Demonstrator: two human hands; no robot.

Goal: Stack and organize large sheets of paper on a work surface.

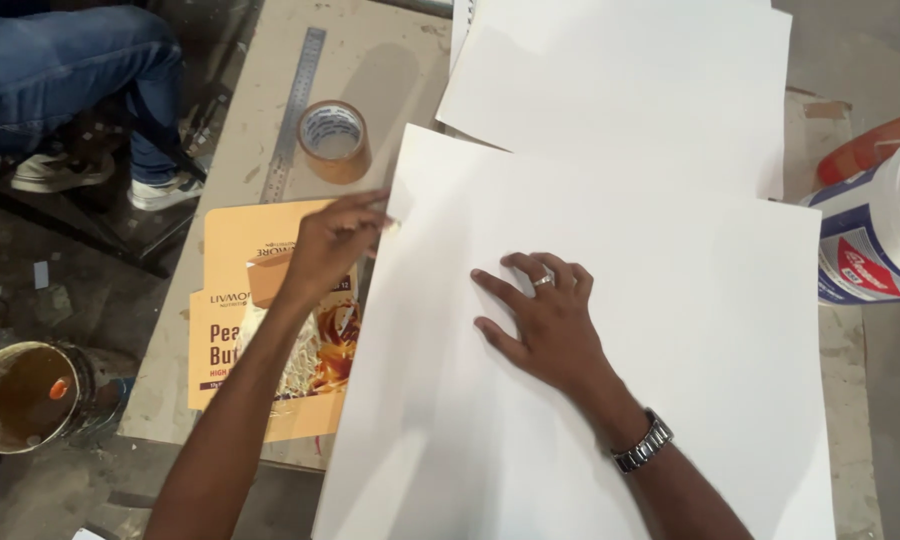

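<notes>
White sheet [670, 330] under flat right hand [540, 320], left hand [330, 245] apparently pinching its edge

2 white sheets: 1 big [610, 350] center, 1 [620, 90] top. 1 tape roll [334, 140], 1 steel ruler [295, 110] upper left. 1 flattened orange carton [240, 300] left. 1 bucket [25, 395] lower left. 1 white tub [875, 235] right edge. 2 hands: left [335, 245], right [540, 315].

A roll of brown tape [334, 139] and a steel ruler [294, 112] are seen on the worktable [240, 150]. A white tub [875, 225] is set at the right, a paint pot [25, 395] on the floor.
</notes>
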